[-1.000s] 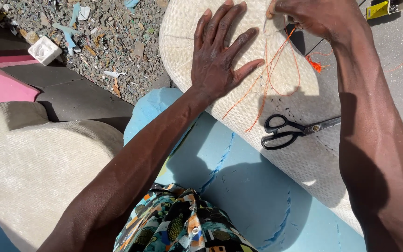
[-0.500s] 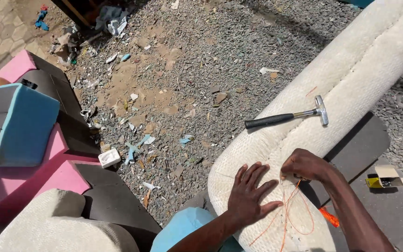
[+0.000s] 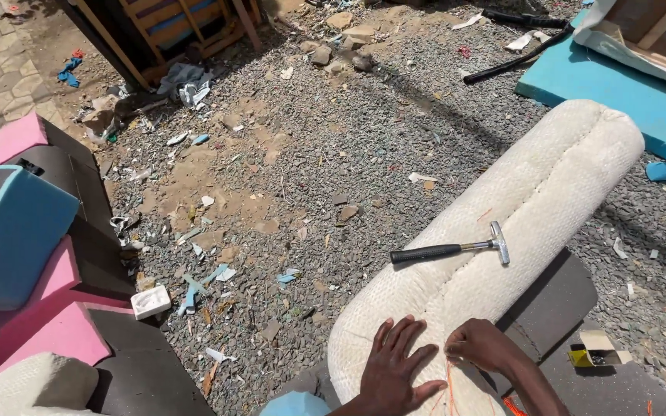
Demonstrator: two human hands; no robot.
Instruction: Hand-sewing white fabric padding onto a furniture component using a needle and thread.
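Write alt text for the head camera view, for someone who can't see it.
Two bare hands work at the near end of a long cream cushion lying on gravel: the left hand pressed flat, the right hand pinching orange thread. A hammer lies farther along the cushion. Pink and blue foam blocks are stacked at left.

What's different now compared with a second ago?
The view has tipped up: the scissors are out of sight, and the hammer and gravel ground have come into view. The left hand still lies flat on the white cushion; the right hand still pinches the orange thread.
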